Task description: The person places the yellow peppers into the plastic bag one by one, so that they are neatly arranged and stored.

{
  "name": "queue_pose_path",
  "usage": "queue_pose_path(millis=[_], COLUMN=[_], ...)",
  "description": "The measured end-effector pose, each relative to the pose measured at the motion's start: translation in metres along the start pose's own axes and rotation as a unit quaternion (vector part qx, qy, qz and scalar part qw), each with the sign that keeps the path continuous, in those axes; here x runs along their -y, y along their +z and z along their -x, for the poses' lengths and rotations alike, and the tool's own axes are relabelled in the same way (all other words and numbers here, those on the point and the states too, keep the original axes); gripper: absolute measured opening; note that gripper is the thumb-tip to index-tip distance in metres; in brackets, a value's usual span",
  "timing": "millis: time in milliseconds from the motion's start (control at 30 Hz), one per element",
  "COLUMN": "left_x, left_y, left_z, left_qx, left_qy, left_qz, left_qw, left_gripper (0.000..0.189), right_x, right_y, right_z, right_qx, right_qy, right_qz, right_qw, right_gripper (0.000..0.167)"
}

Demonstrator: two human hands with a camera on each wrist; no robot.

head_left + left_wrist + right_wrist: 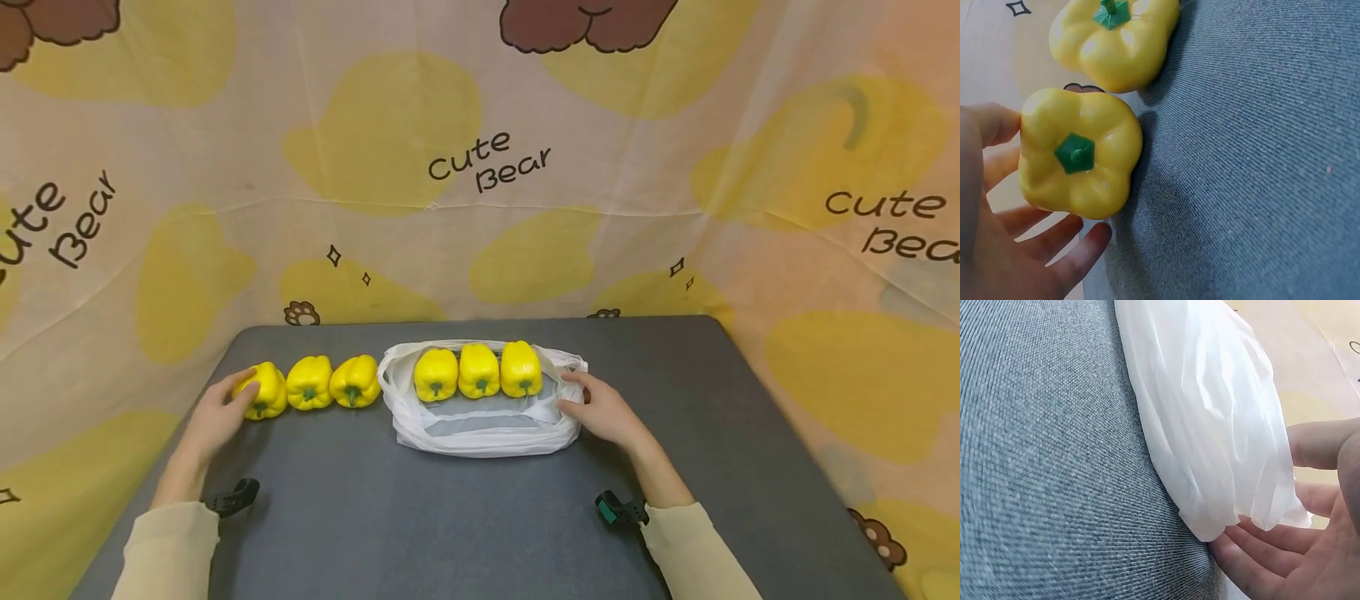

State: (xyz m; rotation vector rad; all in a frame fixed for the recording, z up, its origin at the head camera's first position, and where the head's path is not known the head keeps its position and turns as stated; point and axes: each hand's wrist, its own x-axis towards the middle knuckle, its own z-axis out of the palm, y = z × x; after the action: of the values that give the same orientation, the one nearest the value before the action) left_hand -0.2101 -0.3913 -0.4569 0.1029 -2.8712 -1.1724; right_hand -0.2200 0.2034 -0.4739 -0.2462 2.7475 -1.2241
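Observation:
At the left end of a row of yellow bell peppers, my left hand (217, 410) holds the outermost yellow bell pepper (269, 392). In the left wrist view, the thumb meets one side of its yellow body, with the fingers curving round the opposite side and its green stem facing the camera. My right hand (600, 408) touches the right rim of a white plastic bag (487, 444); thumb and forefinger are apart there. The right wrist view has its relaxed fingers against the crinkled bag edge, some tips hidden behind it. Three yellow bell peppers (478, 371) sit within the bag's wide mouth.
Two more yellow bell peppers, one in the middle (310, 383) and one beside the bag (355, 382), stand between my left hand and the bag. All rests on a dark grey table (450, 525). A patterned cloth (637, 150) hangs behind.

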Motion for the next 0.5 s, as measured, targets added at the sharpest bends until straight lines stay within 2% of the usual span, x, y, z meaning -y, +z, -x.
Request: queue_pose_path(millis=[167, 500], left_x=[-0.0004, 0.0011], left_y=[0.0017, 0.0017], left_z=[0.0, -0.0032], left_qx=[0.009, 0.005], left_qy=[-0.025, -0.046], left_qz=[0.018, 0.031], left_qw=[0.9995, 0.9985], left_gripper=[0.071, 0.077], right_x=[-0.0004, 0.0008], right_y=[-0.0001, -0.0004], right_z=[-0.0002, 0.0006], right_qx=[0.0, 0.0], right_qy=[0.0, -0.001], right_qz=[0.001, 0.001], right_qw=[1.0, 1.0], right_gripper=[0.058, 0.057])
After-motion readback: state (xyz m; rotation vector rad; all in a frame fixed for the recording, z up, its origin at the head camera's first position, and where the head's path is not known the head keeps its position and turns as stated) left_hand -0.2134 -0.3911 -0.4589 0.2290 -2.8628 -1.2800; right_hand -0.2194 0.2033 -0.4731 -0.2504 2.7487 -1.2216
